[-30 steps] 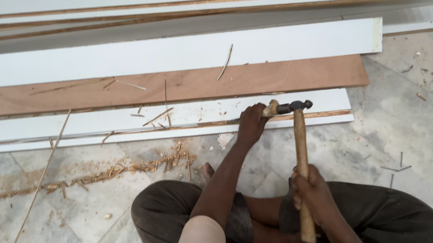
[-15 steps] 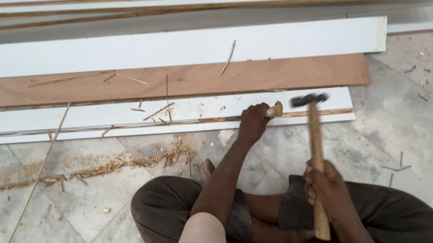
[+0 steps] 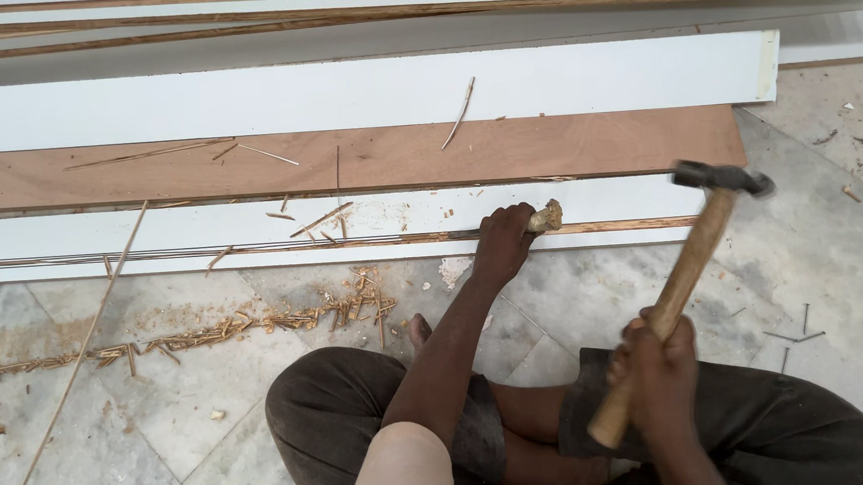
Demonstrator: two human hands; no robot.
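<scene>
Your left hand (image 3: 501,243) pinches the chisel (image 3: 547,216) against the white board's (image 3: 201,230) near edge, while the hammer (image 3: 681,275), gripped in your right hand's (image 3: 656,379) curled fingers, tilts up right of it.

Bright, even daylight, soft and diffuse, source not evident. Only faint shadows under the white boards (image 3: 343,93). Mild glare on the white laminate. Motion blur on the hammer head (image 3: 722,177). Slight bowing of straight edges toward the frame borders. Otherwise sharp.
</scene>
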